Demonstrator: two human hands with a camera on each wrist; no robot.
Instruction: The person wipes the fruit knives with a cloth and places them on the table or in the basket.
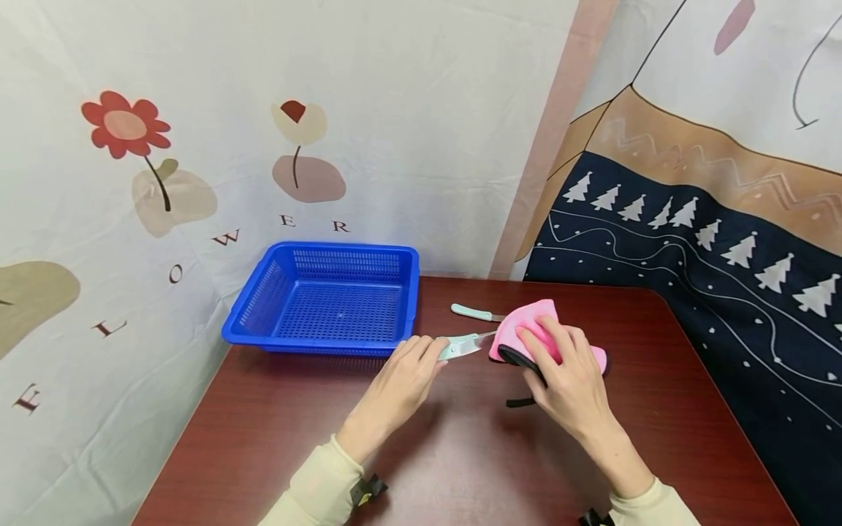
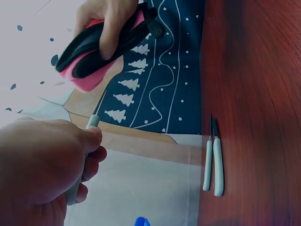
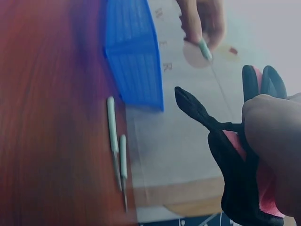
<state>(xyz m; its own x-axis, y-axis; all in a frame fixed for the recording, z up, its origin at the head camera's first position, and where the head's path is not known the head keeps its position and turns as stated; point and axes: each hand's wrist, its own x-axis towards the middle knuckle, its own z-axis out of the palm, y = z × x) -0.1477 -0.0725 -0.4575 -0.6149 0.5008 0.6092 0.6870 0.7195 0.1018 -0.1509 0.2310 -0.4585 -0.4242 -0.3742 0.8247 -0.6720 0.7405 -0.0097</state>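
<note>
My left hand point(image 1: 409, 369) grips a small knife by its pale mint handle point(image 1: 454, 347), the blade pointing toward the pink cloth. That blade point(image 2: 100, 102) shows thin and edge-on in the left wrist view. A bunched pink cloth point(image 1: 536, 325) with black edging and a black hanging loop point(image 3: 193, 106) is held up in my right hand point(image 1: 571, 376), thumb on one side and fingers on the other. Blade tip and cloth come close together in the head view. Two more mint-handled knives point(image 2: 208, 165) point(image 2: 218, 167) lie side by side on the table.
A blue perforated plastic basket point(image 1: 321, 343) stands at the back left of the dark red-brown table point(image 1: 460, 467). Behind the table hangs a pale printed cloth point(image 1: 421, 109) with flowers and letters. A dark tree-patterned part point(image 1: 658, 241) of it hangs along the right side.
</note>
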